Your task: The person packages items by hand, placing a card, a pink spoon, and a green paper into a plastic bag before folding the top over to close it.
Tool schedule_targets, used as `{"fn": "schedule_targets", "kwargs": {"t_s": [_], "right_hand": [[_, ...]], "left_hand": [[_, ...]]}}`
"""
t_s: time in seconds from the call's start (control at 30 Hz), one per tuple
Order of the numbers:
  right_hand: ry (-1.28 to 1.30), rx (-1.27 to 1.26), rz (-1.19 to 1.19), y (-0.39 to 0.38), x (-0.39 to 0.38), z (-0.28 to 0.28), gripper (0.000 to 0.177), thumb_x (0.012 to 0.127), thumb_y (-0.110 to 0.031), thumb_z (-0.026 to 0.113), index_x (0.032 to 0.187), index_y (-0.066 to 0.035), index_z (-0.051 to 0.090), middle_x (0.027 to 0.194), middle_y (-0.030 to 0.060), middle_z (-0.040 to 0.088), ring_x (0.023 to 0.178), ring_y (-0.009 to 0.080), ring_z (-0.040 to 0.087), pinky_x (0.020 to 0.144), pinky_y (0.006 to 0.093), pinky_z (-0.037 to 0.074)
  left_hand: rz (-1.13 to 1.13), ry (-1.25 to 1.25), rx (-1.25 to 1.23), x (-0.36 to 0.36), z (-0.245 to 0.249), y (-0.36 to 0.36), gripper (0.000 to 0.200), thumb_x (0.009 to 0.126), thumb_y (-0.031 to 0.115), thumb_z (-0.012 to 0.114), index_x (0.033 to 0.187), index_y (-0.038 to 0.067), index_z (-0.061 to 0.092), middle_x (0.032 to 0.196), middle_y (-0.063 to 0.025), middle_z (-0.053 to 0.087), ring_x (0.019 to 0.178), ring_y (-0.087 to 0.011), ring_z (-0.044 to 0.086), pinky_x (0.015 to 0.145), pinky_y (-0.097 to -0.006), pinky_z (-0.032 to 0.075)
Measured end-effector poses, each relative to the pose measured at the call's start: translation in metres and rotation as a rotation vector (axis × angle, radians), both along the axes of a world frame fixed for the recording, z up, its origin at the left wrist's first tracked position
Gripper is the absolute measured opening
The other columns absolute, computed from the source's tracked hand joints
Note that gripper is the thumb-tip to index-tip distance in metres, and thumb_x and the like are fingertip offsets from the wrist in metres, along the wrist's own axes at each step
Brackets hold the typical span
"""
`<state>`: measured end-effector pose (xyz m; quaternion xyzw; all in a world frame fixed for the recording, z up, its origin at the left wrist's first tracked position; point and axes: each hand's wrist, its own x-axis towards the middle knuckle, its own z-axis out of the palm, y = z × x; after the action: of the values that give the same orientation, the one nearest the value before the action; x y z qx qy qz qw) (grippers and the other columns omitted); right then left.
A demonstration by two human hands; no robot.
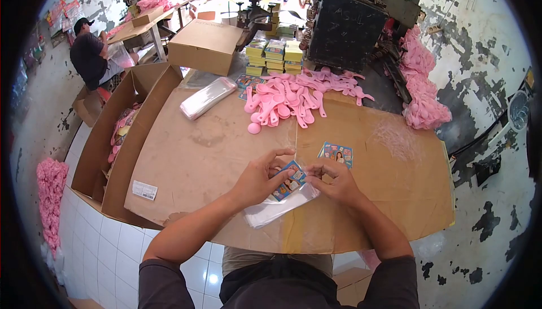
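My left hand [261, 177] is closed on a blue printed card [293, 180], thumb across its face. Close on its right, my right hand [334, 180] has thumb and fingers pinched together by the card's edge; what they pinch looks like thin clear plastic, but I cannot be certain. Below both hands lies a stack of clear plastic bags [276, 209] on the cardboard table cover. Just beyond my right hand is a small pile of similar printed cards [340, 154]. Farther off, a heap of pink plastic spoons [285, 99] spreads over the cardboard.
Another bundle of clear bags [208, 98] lies left of the spoons. Behind are stacked yellow-edged cards [275, 55], a closed carton [204, 43] and a black machine [347, 29]. An open carton [132, 139] stands at the table's left edge. A person [93, 55] sits at far left.
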<state>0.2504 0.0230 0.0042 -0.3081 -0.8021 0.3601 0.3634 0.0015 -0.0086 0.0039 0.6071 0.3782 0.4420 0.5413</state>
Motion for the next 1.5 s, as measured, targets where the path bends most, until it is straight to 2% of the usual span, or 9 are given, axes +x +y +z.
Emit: {"fn": "schedule_targets", "kwargs": {"t_s": [0.13,0.33,0.57,0.67,0.77,0.97,1.07,1.27,1.5], "right_hand": [[-0.004,-0.006,-0.094,0.000,-0.002,0.005,0.024,0.091,-0.009,0.077,0.112,0.000,0.074,0.099,0.0094,0.068,0.087,0.0151,0.064,0.076,0.0300,0.052],[-0.110,0.003,0.198,0.039,0.002,0.016,0.030,0.100,-0.027,0.066,0.113,0.000,0.074,0.099,0.0123,0.068,0.095,0.0244,0.065,0.087,0.0386,0.052],[-0.258,0.252,-0.385,0.196,0.001,-0.026,0.045,0.104,-0.035,0.056,0.134,-0.002,0.063,0.134,0.0237,0.064,0.126,0.0356,0.061,0.107,0.0420,0.047],[-0.397,0.395,-0.446,0.239,-0.007,-0.069,0.043,0.101,-0.033,0.059,0.131,-0.002,0.065,0.128,0.0242,0.066,0.120,0.0367,0.063,0.103,0.0433,0.049],[-0.372,0.087,-0.389,0.199,-0.018,-0.031,0.037,0.097,-0.032,0.064,0.121,-0.004,0.070,0.126,0.0232,0.066,0.116,0.0372,0.063,0.100,0.0443,0.049],[-0.538,0.095,-0.298,0.153,-0.014,0.000,0.029,0.087,-0.026,0.073,0.104,-0.002,0.075,0.119,0.0201,0.067,0.107,0.0361,0.066,0.094,0.0450,0.052],[-0.280,0.431,-0.357,0.151,-0.011,-0.012,0.030,0.084,-0.021,0.076,0.106,-0.002,0.074,0.115,0.0193,0.070,0.105,0.0333,0.068,0.092,0.0445,0.053],[0.362,0.063,-0.282,0.112,-0.012,0.035,0.020,0.099,-0.011,0.069,0.113,0.003,0.070,0.100,0.0113,0.075,0.088,0.0174,0.072,0.079,0.0285,0.058],[0.374,-0.052,-0.228,0.054,-0.015,0.074,0.020,0.103,-0.010,0.065,0.116,0.005,0.069,0.096,0.0098,0.075,0.084,0.0123,0.072,0.074,0.0269,0.058]], "left_hand": [[-0.028,0.048,-0.021,-0.002,-0.004,0.001,0.046,0.101,0.004,0.065,0.144,0.001,0.049,0.105,-0.0115,0.075,0.100,-0.0124,0.070,0.086,-0.0293,0.059],[0.022,0.061,0.020,-0.005,-0.008,0.004,0.038,0.103,0.008,0.064,0.140,0.002,0.057,0.103,-0.0066,0.074,0.093,-0.0085,0.068,0.080,-0.0253,0.057],[0.051,-0.007,-0.059,-0.008,-0.001,0.008,0.034,0.103,0.010,0.064,0.136,0.002,0.058,0.101,-0.0054,0.073,0.088,-0.0063,0.068,0.072,-0.0221,0.055],[0.075,-0.018,-0.046,-0.010,-0.005,0.011,0.033,0.103,0.010,0.064,0.135,0.002,0.059,0.101,-0.0052,0.073,0.085,-0.0059,0.068,0.069,-0.0219,0.055],[0.090,-0.031,-0.029,-0.012,-0.012,0.014,0.033,0.104,0.011,0.064,0.135,0.002,0.059,0.101,-0.0052,0.073,0.084,-0.0056,0.068,0.067,-0.0217,0.054],[0.078,-0.033,-0.070,-0.010,-0.009,0.014,0.032,0.104,0.010,0.064,0.134,0.000,0.058,0.102,-0.0057,0.073,0.085,-0.0060,0.068,0.070,-0.0217,0.054],[0.096,-0.085,-0.054,-0.010,-0.011,0.016,0.033,0.104,0.010,0.064,0.134,-0.001,0.057,0.102,-0.0064,0.073,0.086,-0.0068,0.069,0.071,-0.0223,0.055],[0.150,-0.217,-0.031,-0.019,-0.003,0.018,0.037,0.103,0.008,0.064,0.137,-0.003,0.054,0.102,-0.0075,0.073,0.085,-0.0070,0.069,0.070,-0.0221,0.056],[0.148,-0.180,-0.030,-0.011,0.001,0.012,0.040,0.103,0.009,0.064,0.139,-0.002,0.053,0.103,-0.0068,0.073,0.085,-0.0066,0.070,0.070,-0.0213,0.056]]}}
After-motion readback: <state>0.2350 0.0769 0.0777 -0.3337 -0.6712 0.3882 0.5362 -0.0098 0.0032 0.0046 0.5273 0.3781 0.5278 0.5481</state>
